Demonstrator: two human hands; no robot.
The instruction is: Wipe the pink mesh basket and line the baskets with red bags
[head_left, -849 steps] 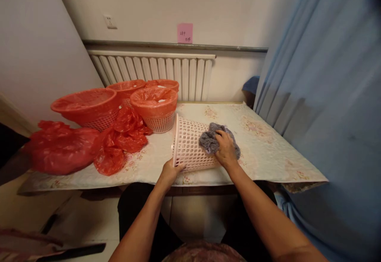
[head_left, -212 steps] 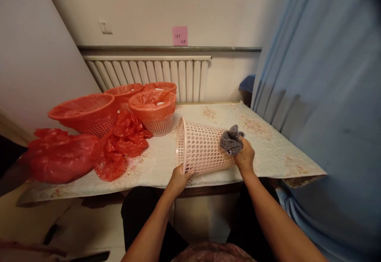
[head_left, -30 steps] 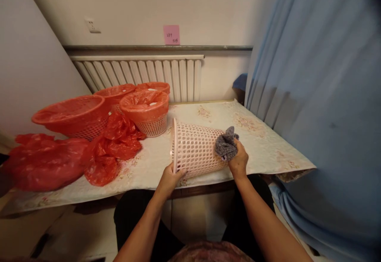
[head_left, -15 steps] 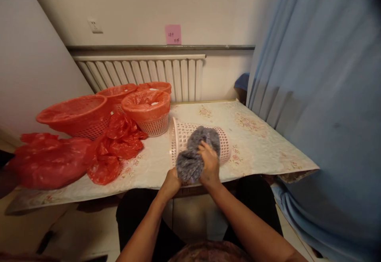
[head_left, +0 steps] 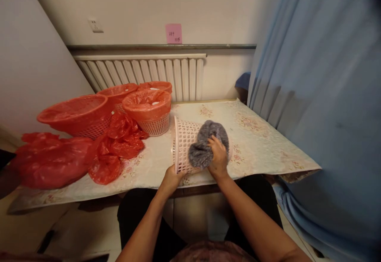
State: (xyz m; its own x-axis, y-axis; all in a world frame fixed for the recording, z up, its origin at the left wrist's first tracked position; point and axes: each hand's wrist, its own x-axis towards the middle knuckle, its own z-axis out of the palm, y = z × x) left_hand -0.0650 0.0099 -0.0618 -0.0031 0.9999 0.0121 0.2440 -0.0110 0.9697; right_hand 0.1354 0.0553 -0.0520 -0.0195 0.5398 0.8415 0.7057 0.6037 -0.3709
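Note:
A pale pink perforated plastic basket (head_left: 183, 135) lies on its side near the table's front edge, its mouth facing left. My left hand (head_left: 172, 178) is closed on the near part of its rim. In my right hand (head_left: 218, 157) is a bunched grey cloth (head_left: 205, 145), pressed against the basket's side. The fingers of that hand are curled over the fabric, and the cloth covers much of the basket's right part.
Several baskets lined with red bags, among them a front basket (head_left: 154, 125), stand at the back left. Crumpled red plastic bags (head_left: 116, 147) lie before them. A blue curtain (head_left: 309, 95) hangs at the right. A radiator (head_left: 149, 73) is behind the table.
My right hand has moved the grey cloth to the right along the basket, baring more of its left part. My left hand stays at the rim.

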